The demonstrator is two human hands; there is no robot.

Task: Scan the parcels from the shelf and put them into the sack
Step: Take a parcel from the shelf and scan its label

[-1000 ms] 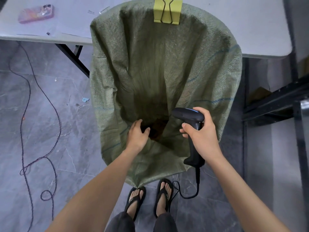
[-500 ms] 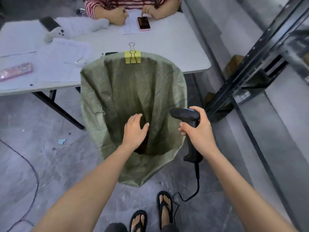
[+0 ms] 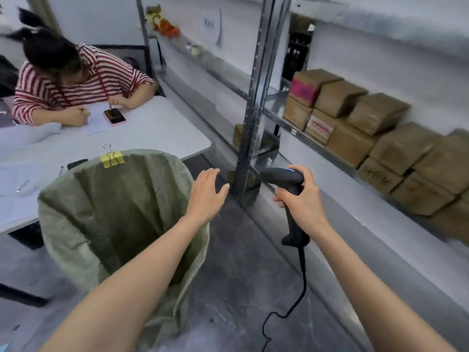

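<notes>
The left hand [image 3: 206,196] hovered over the right rim of the sack [image 3: 114,199], palm down. Its fingers were spread and almost straight, so its grip held nothing. The left forearm crossed above the near right part of the sack's mouth.

The right hand [image 3: 300,201] was to the right of it, and its grip was closed around the handle of a black scanner [image 3: 279,177]. The scanner's head pointed to the left, toward the left hand, but the two did not touch. A black cable [image 3: 302,275] hung from the bottom of the handle down to the grey floor [image 3: 241,288].

The green woven sack stood on the floor at the near left with its mouth wide. A yellow binder clip [image 3: 112,160] sat on its far rim, at the near edge of the white tabletop [image 3: 157,133]. What lay at the bottom of the sack, I could not tell.

The parcels [image 3: 378,113], brown cardboard boxes, stood in stacked rows on the metal shelf [image 3: 274,100] at the right, well apart from the sack and from both hands. The farthest upper box had a pink label [image 3: 303,88] on its end. The picture was blurred there, so no writing could be read.

At the far left, a person in a red and white striped top [image 3: 76,80] sat at the tabletop. One finger of that person touched a phone [image 3: 114,116] lying on a sheet of paper.
</notes>
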